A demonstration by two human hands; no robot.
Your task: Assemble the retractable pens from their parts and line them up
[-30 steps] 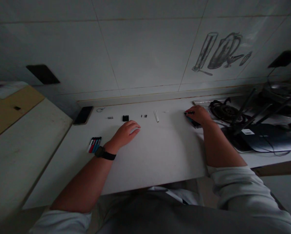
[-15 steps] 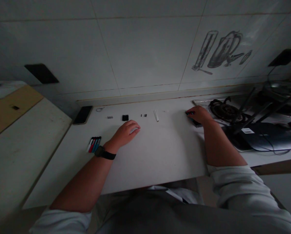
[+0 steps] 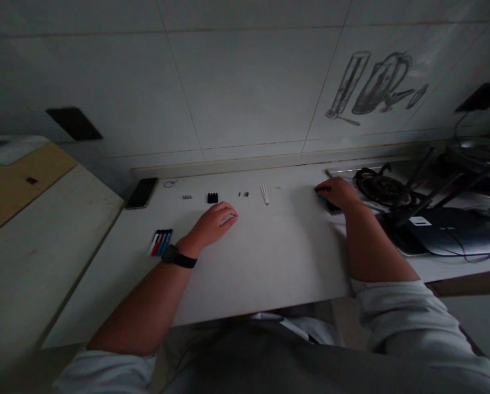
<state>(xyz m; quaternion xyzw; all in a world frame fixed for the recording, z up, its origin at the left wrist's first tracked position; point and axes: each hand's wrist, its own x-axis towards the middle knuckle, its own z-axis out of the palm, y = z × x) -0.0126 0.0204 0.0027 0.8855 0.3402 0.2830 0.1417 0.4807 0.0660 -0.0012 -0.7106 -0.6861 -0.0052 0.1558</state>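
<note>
My left hand point(image 3: 214, 221) rests palm down on the white table point(image 3: 261, 262), fingers loosely curled, with nothing in it; a black watch sits on its wrist. Just beyond it lie a small black block point(image 3: 213, 197), two tiny dark pieces point(image 3: 243, 194) and white sticks point(image 3: 264, 194). My right hand point(image 3: 338, 193) lies over a pile of dark pens point(image 3: 332, 207) at the table's right side, its fingertips closed on a black pen point(image 3: 321, 189). A bundle of coloured markers point(image 3: 160, 242) lies to the left of my left wrist.
A dark phone point(image 3: 141, 192) lies at the back left corner. A gas burner point(image 3: 379, 186), a tripod and a dark flat device point(image 3: 454, 235) with cables crowd the right. A tiled wall stands behind. A lower counter point(image 3: 35, 241) is on the left.
Both hands stay in place; the view has only shifted slightly. The right fingers have drawn a little closer over the pens.
</note>
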